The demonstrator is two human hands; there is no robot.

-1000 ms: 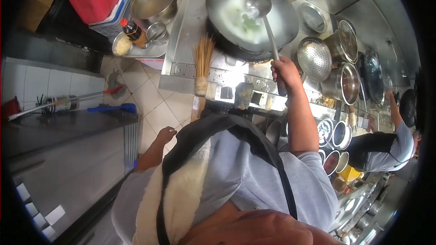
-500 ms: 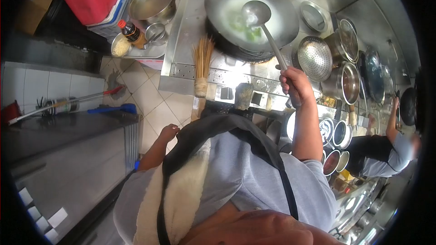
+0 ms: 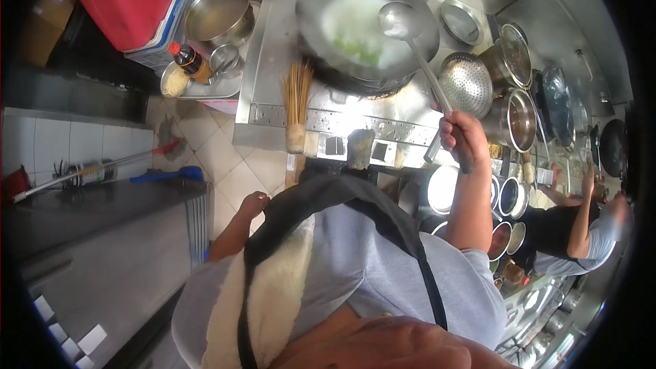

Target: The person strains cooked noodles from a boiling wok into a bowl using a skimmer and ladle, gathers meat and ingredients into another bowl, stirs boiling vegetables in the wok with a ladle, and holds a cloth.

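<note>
My right hand (image 3: 463,135) is wrapped round the handle of a long metal ladle (image 3: 400,20). The ladle's bowl is over the right side of a large wok (image 3: 311,34), and whether it touches the liquid I cannot tell. Whitish, steaming liquid (image 3: 352,17) fills the wok's middle, with green pieces (image 3: 359,49) in it. My left hand (image 3: 255,203) hangs beside my apron, fingers curled in, and what they hold, if anything, is hidden. A bamboo brush (image 3: 296,106) stands at the stove's front edge, left of the wok. A perforated strainer (image 3: 466,85) lies right of the wok.
Metal pots (image 3: 521,123) stand to the right. At left, a tray (image 3: 229,87) carries a sauce bottle (image 3: 189,63) near a big pot (image 3: 219,15). Farther right, another person (image 3: 567,232) works at the same line. A steel counter (image 3: 123,232) is on my left.
The ladle has shifted right across the wok, and my right hand has moved slightly right and down with it. The camera view has shifted a little. The other person's arms have moved.
</note>
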